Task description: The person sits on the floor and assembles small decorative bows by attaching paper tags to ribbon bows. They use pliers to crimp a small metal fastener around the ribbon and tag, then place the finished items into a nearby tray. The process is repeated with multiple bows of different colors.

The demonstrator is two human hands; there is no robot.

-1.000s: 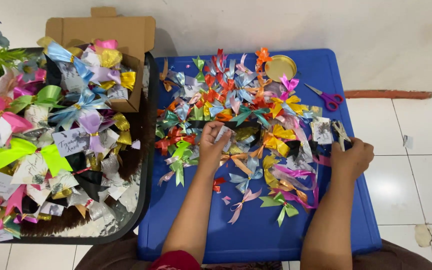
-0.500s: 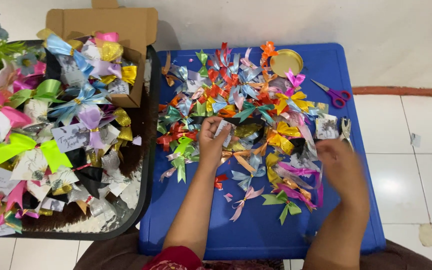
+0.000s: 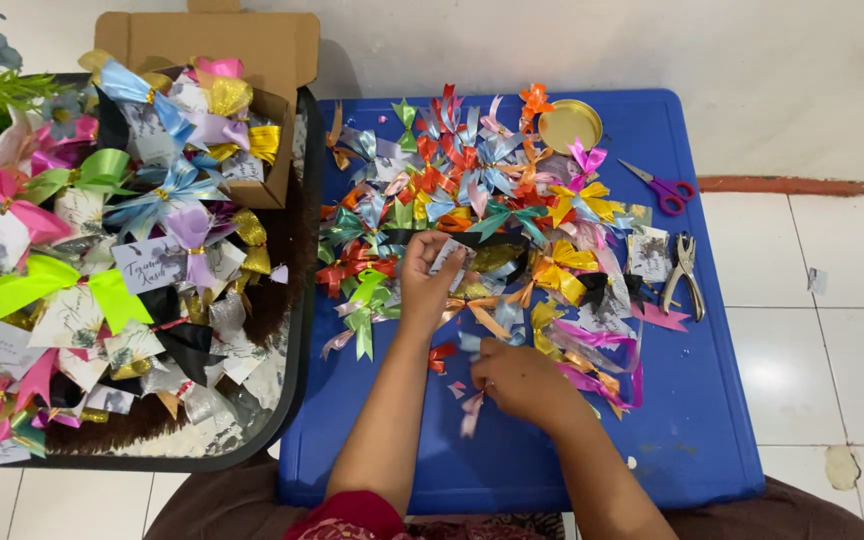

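A heap of many-coloured ribbon bows (image 3: 472, 190) covers the far half of a blue table (image 3: 692, 400). My left hand (image 3: 427, 275) is raised at the near edge of the heap, fingers pinched on a small white card (image 3: 449, 255). My right hand (image 3: 522, 380) rests on the table just below it, fingertips closed on a pale pink ribbon bow (image 3: 472, 408). An orange bow (image 3: 477, 310) lies between the two hands.
Left of the table, a black tray (image 3: 297, 300) is piled with wrapped packets topped by bows and cards, with an open cardboard box (image 3: 222, 45) at its back. A gold lid (image 3: 569, 125), purple-handled scissors (image 3: 664, 188) and metal pliers (image 3: 682, 272) lie toward the table's right side.
My right hand has moved left from the table's right side, near the pliers, to the middle and taken hold of a pale pink bow. My left hand has stayed in place.
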